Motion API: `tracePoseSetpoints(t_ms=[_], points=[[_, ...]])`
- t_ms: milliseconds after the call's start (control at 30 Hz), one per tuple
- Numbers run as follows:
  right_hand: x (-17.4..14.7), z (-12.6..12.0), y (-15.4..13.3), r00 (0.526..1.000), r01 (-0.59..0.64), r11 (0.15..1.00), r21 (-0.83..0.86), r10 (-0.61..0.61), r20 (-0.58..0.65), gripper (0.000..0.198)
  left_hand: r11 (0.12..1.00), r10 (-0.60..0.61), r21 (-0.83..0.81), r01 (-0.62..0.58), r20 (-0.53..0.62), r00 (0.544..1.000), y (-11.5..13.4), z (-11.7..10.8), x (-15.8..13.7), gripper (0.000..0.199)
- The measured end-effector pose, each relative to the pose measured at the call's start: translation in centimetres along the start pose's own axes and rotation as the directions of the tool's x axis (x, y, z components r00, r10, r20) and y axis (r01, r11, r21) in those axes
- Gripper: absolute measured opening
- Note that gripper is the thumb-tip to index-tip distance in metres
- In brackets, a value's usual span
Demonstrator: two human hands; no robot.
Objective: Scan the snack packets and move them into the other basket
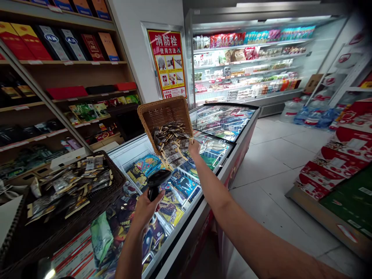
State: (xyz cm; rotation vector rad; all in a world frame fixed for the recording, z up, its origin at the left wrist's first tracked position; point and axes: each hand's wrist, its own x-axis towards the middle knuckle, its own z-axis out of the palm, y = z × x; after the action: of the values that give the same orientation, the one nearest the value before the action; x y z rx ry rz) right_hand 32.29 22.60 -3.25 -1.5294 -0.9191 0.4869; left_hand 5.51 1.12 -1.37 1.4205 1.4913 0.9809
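My left hand (148, 207) is wrapped round the handle of a black handheld barcode scanner (159, 177), its head over the freezer's packets. My right arm reaches forward, and my right hand (194, 148) is closed at the lower right edge of a brown wicker basket (145, 112). The basket is tilted with its opening towards me above the chest freezer (226, 166). Small brown-and-clear snack packets (171, 135) lie heaped along its lower side, some at the rim. Colourful frozen-food bags (181, 184) fill the freezer below.
At the left stands a dark wicker tray (117, 170) with similar packets, beside shelves of boxed goods (52, 38). A lit refrigerated display (247, 73) is at the back. Water jugs (314, 114) and stacked red cartons (334, 155) stand on the right beyond the tiled floor (267, 174).
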Motion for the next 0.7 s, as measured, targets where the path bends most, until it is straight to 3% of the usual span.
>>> tracePoseSetpoints(t_ms=[100,200,267,333,400,533,567,600,633,700], points=[[-1.5,-0.3,-0.6,0.992,-0.022,0.993,-0.114,0.008,-0.127,0.02,0.999,-0.022,-0.04,0.021,-0.023,0.999,0.1,0.2,-0.1,0.053],[-3.5,-0.3,-1.8,0.97,0.103,0.977,-0.188,-0.14,-0.199,0.033,0.995,-0.067,-0.084,0.062,-0.054,0.996,0.1,0.4,-0.4,0.052],[-4.9,0.7,-3.2,0.96,0.224,0.955,-0.196,-0.251,-0.123,0.036,0.982,-0.11,-0.159,0.1,-0.059,0.992,0.1,0.4,-0.6,0.049],[-6.6,2.7,-5.6,0.928,0.372,0.915,-0.156,-0.371,0.042,0.033,0.954,-0.161,-0.268,0.138,-0.067,0.985,0.1,0.3,-0.7,0.044],[-9.1,5.7,-8.9,0.835,0.515,0.855,-0.059,-0.485,0.26,0.028,0.931,-0.191,-0.331,0.153,-0.086,0.978,-0.1,0.2,-0.7,0.044],[-16.9,13.5,-16.7,0.525,0.655,0.739,0.159,-0.597,0.607,0.013,0.904,-0.227,-0.391,0.171,-0.103,0.968,-0.8,0.1,-0.4,0.042],[-19.1,15.7,-18.4,0.472,0.662,0.727,0.181,-0.592,0.653,0.011,0.899,-0.234,-0.401,0.176,-0.1,0.967,-1.0,0.1,-0.3,0.041],[-21.2,17.9,-19.8,0.448,0.65,0.739,0.177,-0.561,0.696,0.012,0.895,-0.239,-0.409,0.179,-0.099,0.966,-1.2,0.2,-0.2,0.04],[-23.1,20.1,-20.9,0.455,0.612,0.776,0.151,-0.502,0.735,0.019,0.892,-0.242,-0.415,0.181,-0.098,0.965,-1.5,0.2,-0.2,0.039],[-26.0,24.1,-22.2,0.527,0.496,0.868,0.031,-0.329,0.784,0.034,0.888,-0.24,-0.425,0.175,-0.106,0.965,-1.9,0.2,-0.1,0.037]])
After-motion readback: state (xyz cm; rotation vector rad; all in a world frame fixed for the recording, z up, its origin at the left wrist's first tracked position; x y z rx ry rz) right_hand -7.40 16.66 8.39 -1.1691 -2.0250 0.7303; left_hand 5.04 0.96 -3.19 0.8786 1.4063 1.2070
